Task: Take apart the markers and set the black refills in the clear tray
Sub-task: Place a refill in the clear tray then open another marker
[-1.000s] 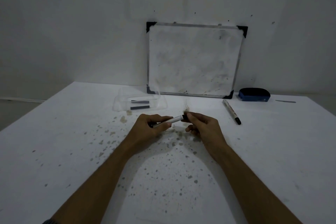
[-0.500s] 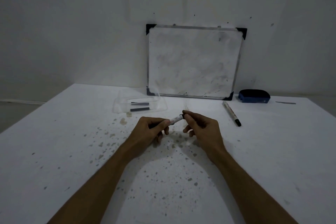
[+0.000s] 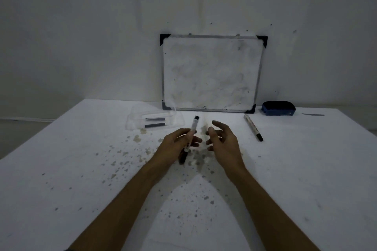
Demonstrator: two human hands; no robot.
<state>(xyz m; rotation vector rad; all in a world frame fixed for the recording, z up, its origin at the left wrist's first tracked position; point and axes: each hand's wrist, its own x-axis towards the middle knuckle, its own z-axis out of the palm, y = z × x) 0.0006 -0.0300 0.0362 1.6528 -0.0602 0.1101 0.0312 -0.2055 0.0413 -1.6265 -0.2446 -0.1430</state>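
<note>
**Marker in left hand, right hand free**

- Table [image 3: 306, 169]: white, speckled.
- Whiteboard [image 3: 212, 73]: beyond the fingers, leaning on the wall.
- Tray [image 3: 134, 120]: clear, beyond and left of the left fingers; two refills [image 3: 154, 125] inside.
- Left hand [image 3: 177, 146]: fingers grasping a marker [image 3: 192, 130], which stands steeply between them, dark end down.
- Right hand [image 3: 224, 142]: fingers spread, holding nothing, just beside the marker.
- Second marker [image 3: 253, 127]: on the table, right of the right fingers.
- Eraser [image 3: 278, 108]: blue, beyond it.

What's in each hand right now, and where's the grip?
The left hand holds a marker around its middle. The right hand is open, holding nothing.
</note>
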